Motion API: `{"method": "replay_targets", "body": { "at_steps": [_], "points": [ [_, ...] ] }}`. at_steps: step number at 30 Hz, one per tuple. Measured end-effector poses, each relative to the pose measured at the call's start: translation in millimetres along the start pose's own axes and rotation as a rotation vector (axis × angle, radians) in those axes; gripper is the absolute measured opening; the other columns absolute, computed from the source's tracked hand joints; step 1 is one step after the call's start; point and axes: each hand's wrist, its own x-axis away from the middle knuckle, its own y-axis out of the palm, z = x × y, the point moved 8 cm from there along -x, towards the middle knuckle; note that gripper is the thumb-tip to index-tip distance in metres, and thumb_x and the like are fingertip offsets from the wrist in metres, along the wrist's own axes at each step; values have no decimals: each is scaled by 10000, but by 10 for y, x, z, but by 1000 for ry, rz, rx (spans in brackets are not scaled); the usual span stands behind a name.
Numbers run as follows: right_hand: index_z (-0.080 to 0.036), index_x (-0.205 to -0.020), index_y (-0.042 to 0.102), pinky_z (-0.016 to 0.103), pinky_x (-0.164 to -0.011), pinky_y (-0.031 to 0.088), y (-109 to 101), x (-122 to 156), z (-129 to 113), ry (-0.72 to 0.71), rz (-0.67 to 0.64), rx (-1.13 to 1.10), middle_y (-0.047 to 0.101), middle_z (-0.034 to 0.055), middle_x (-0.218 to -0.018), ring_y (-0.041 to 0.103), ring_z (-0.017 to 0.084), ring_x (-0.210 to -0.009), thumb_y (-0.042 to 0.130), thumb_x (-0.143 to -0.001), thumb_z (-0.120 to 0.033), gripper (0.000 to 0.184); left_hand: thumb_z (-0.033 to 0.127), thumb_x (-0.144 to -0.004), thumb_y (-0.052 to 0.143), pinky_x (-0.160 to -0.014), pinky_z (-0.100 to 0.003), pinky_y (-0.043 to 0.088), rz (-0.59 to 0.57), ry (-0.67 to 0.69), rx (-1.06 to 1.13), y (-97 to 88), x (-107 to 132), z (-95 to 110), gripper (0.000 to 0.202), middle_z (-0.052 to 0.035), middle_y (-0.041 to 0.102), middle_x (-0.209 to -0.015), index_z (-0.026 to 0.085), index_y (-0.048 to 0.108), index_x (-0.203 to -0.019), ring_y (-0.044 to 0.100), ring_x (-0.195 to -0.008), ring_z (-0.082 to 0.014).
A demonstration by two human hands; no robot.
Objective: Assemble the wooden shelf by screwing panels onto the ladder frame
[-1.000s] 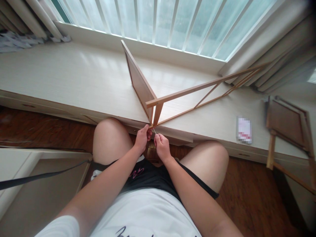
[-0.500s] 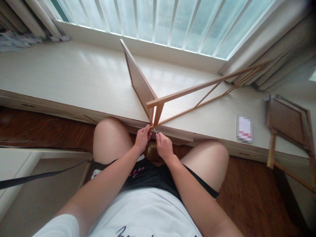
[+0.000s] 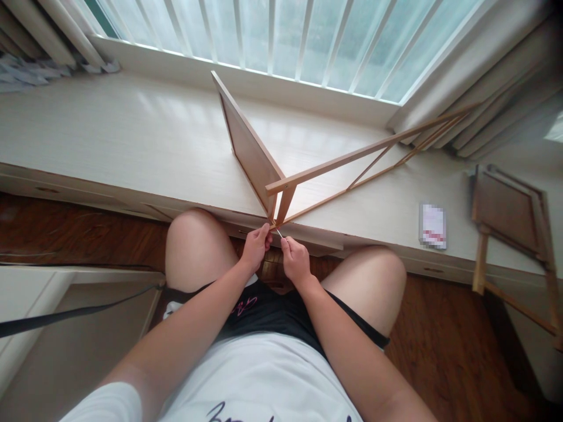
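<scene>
A wooden folding frame, perhaps a chair, stands on the white ledge, with a flat panel (image 3: pixel 246 140) tilted up on the left and a long slatted frame (image 3: pixel 343 164) reaching right. My left hand (image 3: pixel 255 249) is closed, thumb and fingers pinching the near lower corner of the wooden frame. Close beside it, my right hand (image 3: pixel 296 261) grips a thin metal tool (image 3: pixel 278 232) whose slim shaft points up at that same corner. The tool's handle is hidden in my fist, so its exact kind cannot be made out.
The white ledge (image 3: pixel 132 135) runs below a barred window (image 3: pixel 281 41). A blurred-out white packet (image 3: pixel 433 226) lies near its right front edge. Another wooden folding piece (image 3: pixel 505 214) stands farther right. Curtains (image 3: pixel 497 76) hang at both ends. My knees press near the drawer fronts.
My right hand has shifted very slightly right and a little more of the tool's shaft shows. The view has moved a little; my left hand keeps its hold.
</scene>
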Motion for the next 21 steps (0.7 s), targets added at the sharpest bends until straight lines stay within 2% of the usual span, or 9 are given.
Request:
{"method": "replay_targets", "body": {
  "at_steps": [6, 13, 17, 21],
  "points": [
    [-212, -641, 385, 272, -589, 263, -27, -11, -2, -17, 5, -20, 475, -1, -597, 421, 144, -548, 302, -995, -372, 398, 555, -738, 637, -415, -196, 246, -5, -14, 20, -4, -3, -21, 436, 21, 466, -556, 126, 608, -667, 378, -448, -46],
    [-207, -726, 460, 274, -590, 250, 23, 19, -32, -54, -10, 107, 538, 18, -660, 471, 152, -591, 273, -1006, -359, 370, 566, -748, 622, -414, -194, 249, -14, -2, 21, 8, 0, -12, 448, 18, 469, -563, 125, 599, -666, 379, -452, -47],
    [-200, -738, 489, 272, -583, 250, -9, 33, -34, -59, 28, 186, 559, 38, -680, 490, 158, -611, 279, -1004, -348, 370, 573, -750, 616, -419, -195, 249, -8, -12, 5, 8, 3, -15, 461, 19, 462, -555, 126, 589, -640, 378, -455, -48],
    [-201, -709, 486, 266, -592, 286, -70, 35, 41, 15, 84, 75, 539, 28, -638, 495, 157, -595, 280, -998, -363, 390, 579, -742, 619, -422, -199, 245, -8, -30, 11, 15, 8, -23, 460, 22, 463, -554, 127, 602, -661, 373, -456, -49]
  ]
}}
